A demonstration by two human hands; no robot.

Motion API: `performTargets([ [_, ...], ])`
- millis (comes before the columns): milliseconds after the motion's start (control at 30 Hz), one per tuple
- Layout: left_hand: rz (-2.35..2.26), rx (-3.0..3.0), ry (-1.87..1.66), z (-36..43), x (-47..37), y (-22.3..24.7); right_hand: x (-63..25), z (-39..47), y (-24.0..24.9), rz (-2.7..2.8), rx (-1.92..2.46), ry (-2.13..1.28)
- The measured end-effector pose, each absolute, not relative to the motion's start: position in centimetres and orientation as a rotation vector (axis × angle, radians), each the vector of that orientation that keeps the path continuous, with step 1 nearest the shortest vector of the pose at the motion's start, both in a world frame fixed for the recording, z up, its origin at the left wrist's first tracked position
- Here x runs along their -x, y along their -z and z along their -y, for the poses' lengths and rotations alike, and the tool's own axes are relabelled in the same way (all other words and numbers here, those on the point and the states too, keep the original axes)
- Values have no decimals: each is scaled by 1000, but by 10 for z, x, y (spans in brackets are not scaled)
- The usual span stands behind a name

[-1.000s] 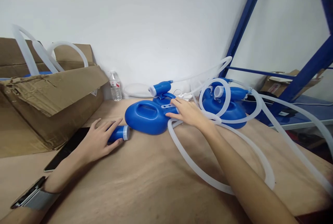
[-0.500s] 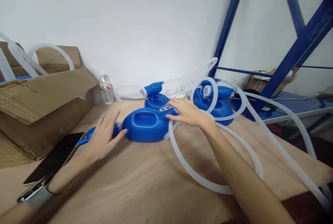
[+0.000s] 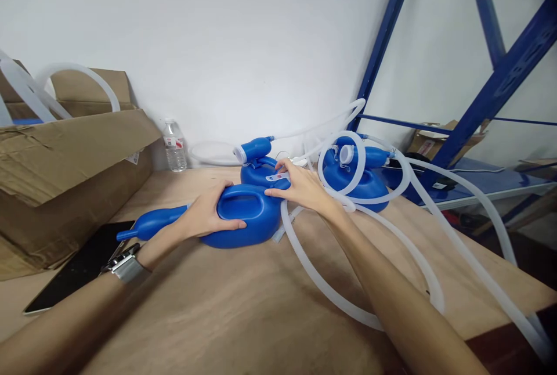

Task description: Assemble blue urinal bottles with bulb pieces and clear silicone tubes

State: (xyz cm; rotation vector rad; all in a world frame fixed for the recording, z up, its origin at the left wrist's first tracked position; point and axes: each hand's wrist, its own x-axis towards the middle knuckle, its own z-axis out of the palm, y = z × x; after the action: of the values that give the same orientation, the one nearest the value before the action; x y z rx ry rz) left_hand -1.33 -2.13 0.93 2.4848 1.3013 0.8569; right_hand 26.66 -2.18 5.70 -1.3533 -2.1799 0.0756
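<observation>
A blue plastic urinal bottle [image 3: 256,231] with a loop handle lies on its side on the table in front of me. My left hand [image 3: 204,212] is closed on its left end, thumb across the front and fingers behind near the handle. My right hand [image 3: 304,186] grips the bottle's neck end, thumb and fingers about it, beside a small pale strap [image 3: 277,177]. To the left lies a blue funnel-shaped mouthpiece [image 3: 156,223], narrow spout pointing left. A translucent hose [image 3: 313,282] loops over the table below my right forearm.
Behind are two more blue bottles [image 3: 255,175] [image 3: 354,180] with mouthpieces and hoses. At left stand an open cardboard box [image 3: 78,160] holding hoses and a clear water bottle [image 3: 175,148]. A black tablet [image 3: 78,270] lies under my left forearm. Blue shelving [image 3: 456,131] rises at right.
My left hand has moved right from above the mouthpiece and closed on the urinal bottle. The bottle has shifted slightly left and nearer. My right hand stays at its neck.
</observation>
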Motion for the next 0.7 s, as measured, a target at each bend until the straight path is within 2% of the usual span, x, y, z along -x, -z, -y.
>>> performTargets([
  [300, -1270, -2489, -851, 18, 14, -13, -268, 16, -59, 2316, 1223, -203],
  [533, -1265, -2510, -857, 20, 12, -13, -265, 16, -60, 2334, 1247, -145],
  [700, -1263, -2600, -745, 19, -6, -34, -266, 20, -66, 2366, 1297, -88],
])
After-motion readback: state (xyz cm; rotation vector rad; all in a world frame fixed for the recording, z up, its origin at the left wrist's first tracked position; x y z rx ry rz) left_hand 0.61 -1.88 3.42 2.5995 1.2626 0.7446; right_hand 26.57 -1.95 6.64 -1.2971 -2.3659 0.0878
